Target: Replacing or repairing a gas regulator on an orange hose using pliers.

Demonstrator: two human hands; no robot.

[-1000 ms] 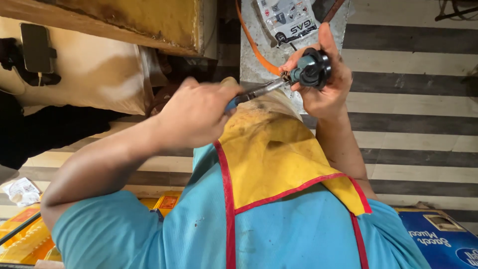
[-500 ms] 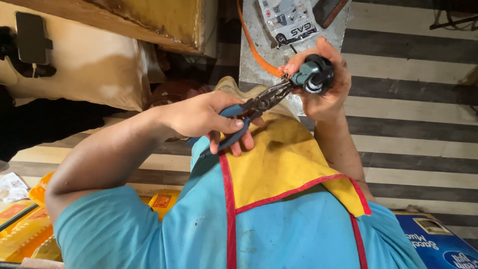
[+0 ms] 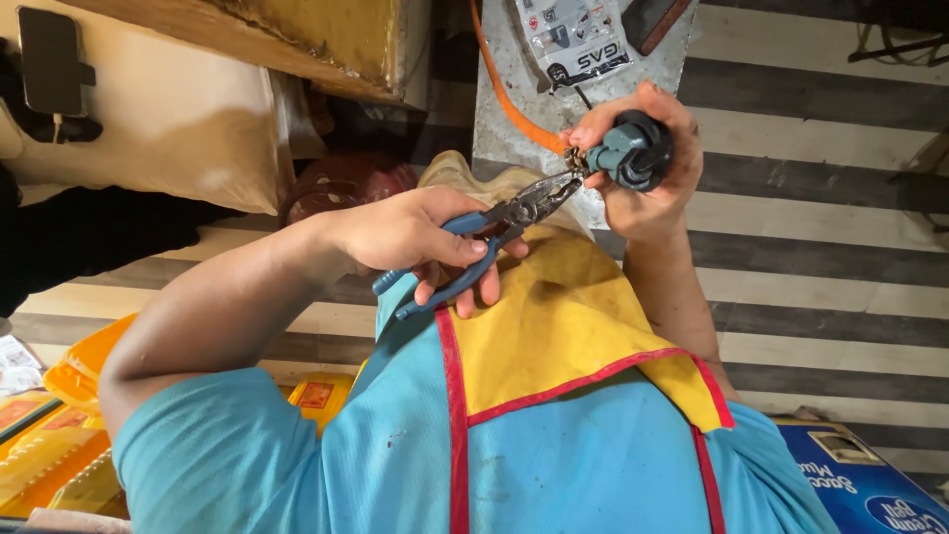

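Your right hand (image 3: 643, 188) cups the dark round regulator (image 3: 633, 150) at one o'clock, its fitting turned toward the tool. Your left hand (image 3: 420, 237) is closed round blue-handled pliers (image 3: 494, 232), whose tips reach the fitting beside the orange hose (image 3: 509, 104).

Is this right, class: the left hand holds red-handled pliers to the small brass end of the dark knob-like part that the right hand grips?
Not quite. The head view shows the pliers have blue handles, not red. The rest stands: the left hand holds them with their tips at the small brass end of the dark part, which the right hand grips.
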